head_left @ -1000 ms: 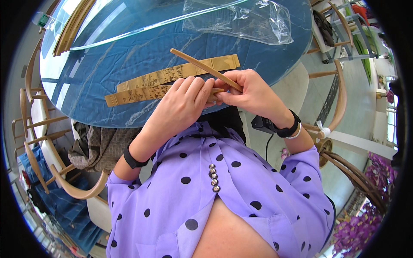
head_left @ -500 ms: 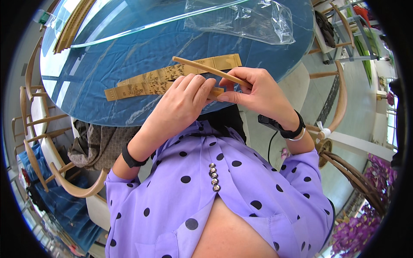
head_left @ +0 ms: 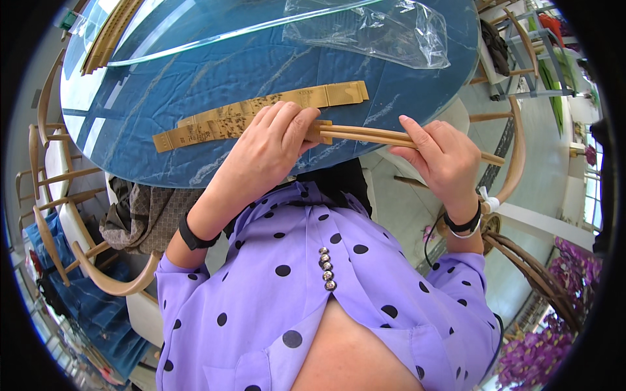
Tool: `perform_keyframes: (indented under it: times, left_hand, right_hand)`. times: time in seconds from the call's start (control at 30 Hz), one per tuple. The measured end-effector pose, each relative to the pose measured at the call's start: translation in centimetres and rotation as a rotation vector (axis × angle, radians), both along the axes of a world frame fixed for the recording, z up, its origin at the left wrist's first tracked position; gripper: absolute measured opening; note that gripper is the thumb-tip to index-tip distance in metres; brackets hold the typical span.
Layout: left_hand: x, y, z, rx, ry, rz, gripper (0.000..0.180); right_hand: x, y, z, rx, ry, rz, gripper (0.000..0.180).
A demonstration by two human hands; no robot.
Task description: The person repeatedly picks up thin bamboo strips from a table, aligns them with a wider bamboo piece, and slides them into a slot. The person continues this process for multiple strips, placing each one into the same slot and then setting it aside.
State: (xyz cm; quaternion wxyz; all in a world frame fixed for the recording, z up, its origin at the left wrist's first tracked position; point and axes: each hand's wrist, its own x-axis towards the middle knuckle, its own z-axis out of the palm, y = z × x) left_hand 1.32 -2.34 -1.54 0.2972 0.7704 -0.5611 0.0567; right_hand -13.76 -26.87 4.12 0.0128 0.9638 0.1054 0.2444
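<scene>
Curved wooden chairs point(head_left: 124, 289) flank a blue table point(head_left: 163, 85) (glossy with reflected light) on pale floor point(head_left: 541, 156).

Tan chopsticks point(head_left: 368, 132), black-speckled gold sleeves point(head_left: 202, 132)

Table point(head_left: 417, 88) with gold sleeve point(head_left: 342, 95), seemingly film point(head_left: 404, 39)

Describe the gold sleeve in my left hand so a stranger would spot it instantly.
On the blue table, look toward the edge nearest the person. The gold printed sleeve there is gripped by the left hand. Unlike the similar strip just beyond, it has wooden sticks at its right end, held by the right hand.
</scene>
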Motion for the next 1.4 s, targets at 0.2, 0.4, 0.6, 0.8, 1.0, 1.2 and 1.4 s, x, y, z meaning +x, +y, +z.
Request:
perform_keyframes:
  times: [0.2,0.4,0.6,0.8,1.0,1.2,1.4]
  left_hand:
    - [-0.1,0.1,0.1,0.003,0.025,0.010,0.049]
    - [0.1,0.3,0.0,-0.027,0.096,0.008,0.045]
    - [0.2,0.7,0.1,-0.032,0.291,-0.011,0.041]
    - [0.3,0.9,0.5,-0.003,0.386,-0.023,0.041]
    - [0.4,0.8,0.8,-0.040,0.309,-0.065,0.037]
    - [0.3,0.7,0.9,-0.057,0.295,-0.059,0.036]
    - [0.5,0.9,1.0,-0.031,0.400,-0.074,0.037]
  right_hand:
    - [-0.2,0.0,-0.1,-0.059,-0.045,-0.009,0.048]
    - [-0.2,0.4,0.1,-0.076,-0.085,-0.023,0.053]
    - [-0.1,0.7,0.2,-0.017,-0.045,-0.008,0.047]
    - [0.3,0.3,-0.1,0.144,0.024,0.034,0.042]
    - [0.4,-0.4,0.0,0.164,0.084,0.008,0.037]
    - [0.5,-0.4,-0.1,0.118,0.137,0.022,0.034]
    - [0.3,-0.5,-1.0,0.149,0.164,0.029,0.034]
